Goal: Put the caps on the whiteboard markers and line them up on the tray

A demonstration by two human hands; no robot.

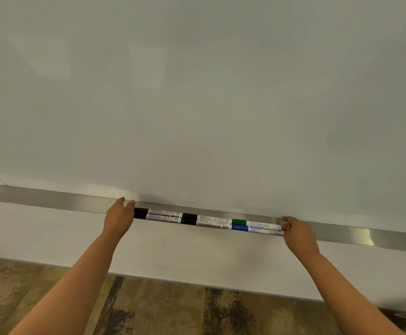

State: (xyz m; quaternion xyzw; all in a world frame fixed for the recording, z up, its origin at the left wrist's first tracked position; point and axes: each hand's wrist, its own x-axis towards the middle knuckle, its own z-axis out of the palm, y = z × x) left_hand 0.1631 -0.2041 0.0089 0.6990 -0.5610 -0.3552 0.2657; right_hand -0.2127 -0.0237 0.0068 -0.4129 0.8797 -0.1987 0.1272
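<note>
Six capped white-barrelled markers [208, 220] are lying in two end-to-end rows on the brushed-metal tray [52, 198] | left hand [118, 217] is pressing their black-capped end, fingers loose | right hand [298, 234] is pinching the opposite end.

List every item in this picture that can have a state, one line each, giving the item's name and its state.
Black-capped markers: capped, lying in two rows on the tray.
Green marker: capped, back row.
Blue marker: capped, front row.
Tray: holds the markers.
Left hand: pressed against the row's left end.
Right hand: pressed against the right end.
Whiteboard: wiped clean.
</note>
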